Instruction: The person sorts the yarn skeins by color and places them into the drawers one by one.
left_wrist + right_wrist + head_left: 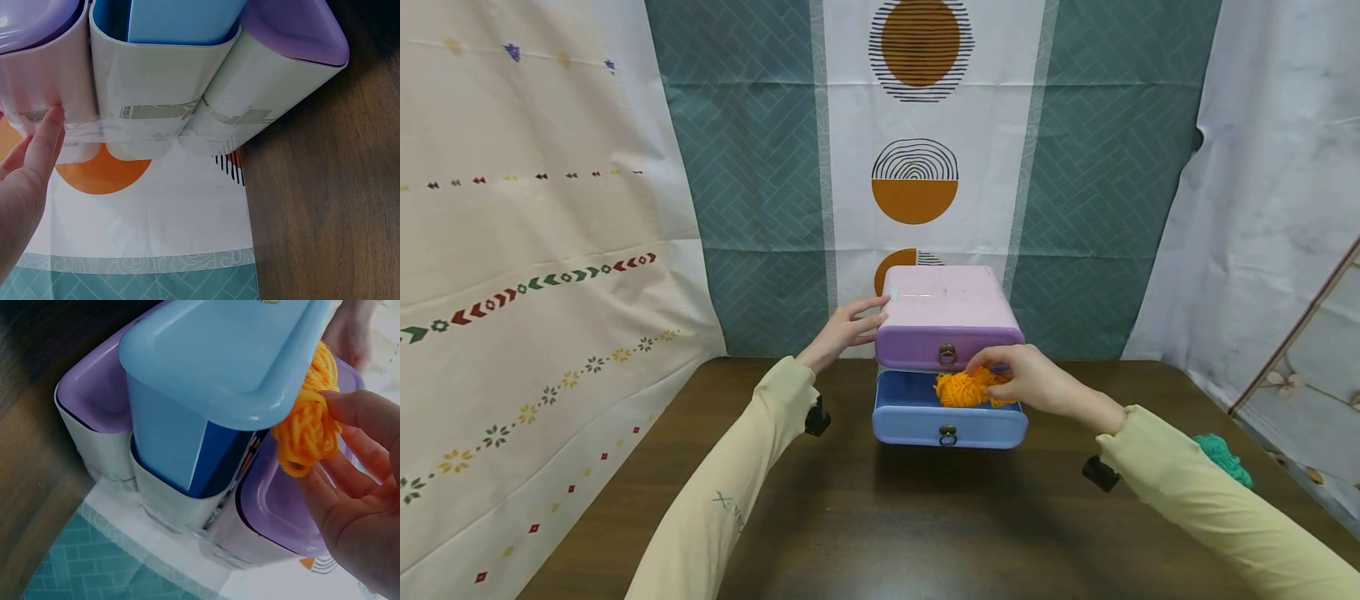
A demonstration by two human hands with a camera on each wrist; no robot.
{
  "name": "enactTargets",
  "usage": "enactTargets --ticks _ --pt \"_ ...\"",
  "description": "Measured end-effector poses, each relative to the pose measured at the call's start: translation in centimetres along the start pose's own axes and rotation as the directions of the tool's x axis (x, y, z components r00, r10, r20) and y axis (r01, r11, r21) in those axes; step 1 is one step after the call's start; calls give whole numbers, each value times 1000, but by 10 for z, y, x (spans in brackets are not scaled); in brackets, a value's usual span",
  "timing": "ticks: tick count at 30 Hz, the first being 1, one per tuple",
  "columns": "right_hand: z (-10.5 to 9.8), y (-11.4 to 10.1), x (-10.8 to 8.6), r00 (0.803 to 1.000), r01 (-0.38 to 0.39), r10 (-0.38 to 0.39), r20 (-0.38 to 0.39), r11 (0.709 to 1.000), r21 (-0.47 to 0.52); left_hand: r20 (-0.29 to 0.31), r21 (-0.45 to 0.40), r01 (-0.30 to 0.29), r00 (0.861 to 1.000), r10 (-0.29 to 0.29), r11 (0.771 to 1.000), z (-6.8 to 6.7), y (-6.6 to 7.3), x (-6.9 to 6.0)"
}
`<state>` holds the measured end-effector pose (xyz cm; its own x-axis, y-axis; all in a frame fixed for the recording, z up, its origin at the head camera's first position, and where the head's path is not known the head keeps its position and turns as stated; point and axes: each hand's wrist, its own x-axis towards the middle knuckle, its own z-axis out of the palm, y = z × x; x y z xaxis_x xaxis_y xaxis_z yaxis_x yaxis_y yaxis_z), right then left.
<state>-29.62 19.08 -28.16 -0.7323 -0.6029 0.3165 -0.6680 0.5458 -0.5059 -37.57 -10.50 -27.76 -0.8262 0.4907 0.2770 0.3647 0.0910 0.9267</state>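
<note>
A small stacked drawer unit (951, 296) stands on the table, its top drawer (902, 346) purple and closed. Below that, the blue drawer (910, 426) is pulled out. My right hand (1037, 379) pinches a bundle of orange yarn (958, 389) between thumb and fingers, over the blue drawer. In the right wrist view the yarn (306, 434) hangs by the drawer's rim. Fairly straight fingers of my left hand (846, 329) rest against the unit's left side near the top. The left wrist view shows one fingertip (53, 119) touching the pale casing.
A bundle of green yarn (1223, 460) lies at the table's right side, partly behind the right sleeve. Another purple drawer (97, 384) sits closed beneath the blue one. Patterned cloths (752, 167) hang behind and at both sides of the brown table (850, 517).
</note>
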Motion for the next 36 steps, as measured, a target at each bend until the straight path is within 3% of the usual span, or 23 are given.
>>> enactTargets --ticks 7,18,27,36 --pt "5 1 0 1000 19 -19 15 1000 21 -2 1 -1 1000 1 1000 2 4 -2" --pt "6 1 -2 996 -4 5 -94 1000 3 10 -8 5 1000 -5 1000 2 1 -2" --pt "6 -8 -12 981 -45 52 -188 998 41 -23 -11 12 1000 -12 1000 -5 -24 10" --pt "13 -11 -19 974 -46 75 -213 989 141 -7 -43 3 1000 -3 999 0 -5 2"
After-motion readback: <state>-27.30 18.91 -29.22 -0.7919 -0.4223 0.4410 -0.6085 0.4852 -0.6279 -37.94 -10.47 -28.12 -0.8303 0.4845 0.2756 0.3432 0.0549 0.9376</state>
